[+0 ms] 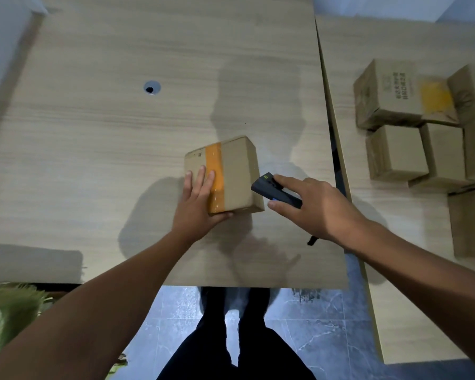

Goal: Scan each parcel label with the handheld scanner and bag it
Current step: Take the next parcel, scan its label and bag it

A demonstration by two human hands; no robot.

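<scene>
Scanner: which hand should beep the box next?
Right. The right hand holds the scanner right beside the box; the left hand rests on the box top, likely steadying it.

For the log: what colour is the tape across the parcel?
Orange tape, seen best in head view.

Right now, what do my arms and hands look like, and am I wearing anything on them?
Both forearms are bare; no sleeves show. The left hand and right hand have no gloves, and no rings or watch are visible. A short black strap hangs by the right wrist; whether it belongs to the handheld scanner is unclear.
</scene>
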